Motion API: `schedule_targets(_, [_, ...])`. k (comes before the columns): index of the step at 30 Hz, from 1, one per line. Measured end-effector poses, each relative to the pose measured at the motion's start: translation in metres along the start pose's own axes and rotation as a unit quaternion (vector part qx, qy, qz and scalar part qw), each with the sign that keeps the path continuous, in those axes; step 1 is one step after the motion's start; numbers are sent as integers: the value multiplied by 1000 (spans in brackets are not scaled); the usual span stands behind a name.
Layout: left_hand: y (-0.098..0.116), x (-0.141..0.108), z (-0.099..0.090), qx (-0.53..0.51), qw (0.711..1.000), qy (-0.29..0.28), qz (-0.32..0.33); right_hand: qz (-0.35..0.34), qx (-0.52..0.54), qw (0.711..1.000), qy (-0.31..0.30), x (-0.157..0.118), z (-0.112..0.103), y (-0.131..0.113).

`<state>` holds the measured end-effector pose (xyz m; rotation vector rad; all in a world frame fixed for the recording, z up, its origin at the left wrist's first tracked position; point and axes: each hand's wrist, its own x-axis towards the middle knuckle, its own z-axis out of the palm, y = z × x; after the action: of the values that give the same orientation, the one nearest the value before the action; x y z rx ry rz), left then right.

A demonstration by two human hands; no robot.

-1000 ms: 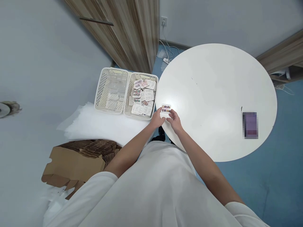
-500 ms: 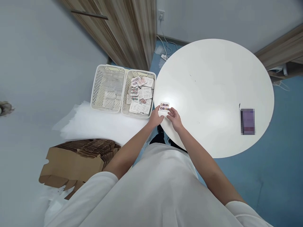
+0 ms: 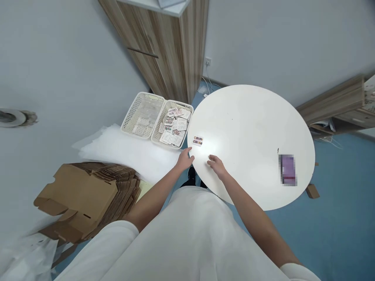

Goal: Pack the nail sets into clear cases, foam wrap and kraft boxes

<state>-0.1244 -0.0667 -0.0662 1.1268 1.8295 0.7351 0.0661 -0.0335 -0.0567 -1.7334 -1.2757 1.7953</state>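
Observation:
A small white card with two rows of colourful press-on nails (image 3: 197,141) lies flat near the left edge of the round white table (image 3: 249,128). Just below it, at the table's edge, is my left hand (image 3: 185,158), fingers apart and holding nothing. My right hand (image 3: 217,164) hovers over the tabletop to the lower right of the card, its fingers spread and nothing in them. Neither hand touches the card. To the left, a white basket (image 3: 190,113) is filled with similar nail cards (image 3: 175,127).
Another white basket (image 3: 125,117) holds clear plastic boxes (image 3: 143,121). White foam sheets (image 3: 129,152) lie below the baskets, beside stacked flat brown cardboard boxes (image 3: 84,191). A blurred purple object (image 3: 288,169) rests on the table's right side. A wooden cabinet (image 3: 166,47) stands behind.
Both hands have let go of the nail card and drawn back towards me, moving apart. The card now lies on the table. The camera view has tilted upward.

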Motion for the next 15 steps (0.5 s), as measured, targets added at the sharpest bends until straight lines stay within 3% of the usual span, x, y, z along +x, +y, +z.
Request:
schedule_targets(9, [-4, -71, 16, -43, 999, -21, -24, -6, -42, 994, -96, -34, -31, 43])
schedule_targets(15, [-13, -106, 5, -50, 997, -6, -55, -8, -83, 986, -142, -31, -25, 49])
